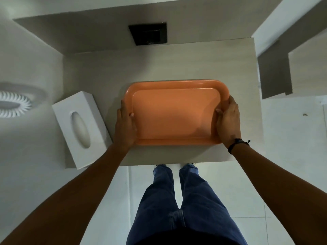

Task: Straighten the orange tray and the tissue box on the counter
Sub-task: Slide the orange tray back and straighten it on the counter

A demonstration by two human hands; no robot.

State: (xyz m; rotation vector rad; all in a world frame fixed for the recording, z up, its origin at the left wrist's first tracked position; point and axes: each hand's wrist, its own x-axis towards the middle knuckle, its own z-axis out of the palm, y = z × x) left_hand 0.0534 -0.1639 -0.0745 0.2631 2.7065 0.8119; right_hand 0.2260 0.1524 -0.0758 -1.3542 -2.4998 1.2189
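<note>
- The orange tray (177,112) is seen lying flat on the pale surface (99,71), toward its right half; nothing is held inside it.
- The tray's 2 short ends are gripped by 2 bare hands: the left hand (126,128) is closed over the left rim, its fingers (131,115) curled onto the inner lip.
- The right hand (228,119) is clenched on the right rim in the same way, its thumb laid inside the edge; a dark cord bracelet (238,144) is worn at that wrist.
- The tray's long sides are seen running nearly parallel to the near edge of the surface, with a slight tilt.
- The white tissue box (82,128) is placed at the left of the tray, near the left hand but apart from it, and is turned askew; its near corner reaches the front edge of the surface.
- An oval opening is seen in the box top, with pale tissue showing within.
- Open room is left behind the tray up to the back wall, where a dark square panel (148,33) is set.
- A narrow bare strip is left between the tray's near rim and the front edge, and another at the right.
- Legs in blue trousers (177,200) are seen below, on a white tiled floor (283,174).
</note>
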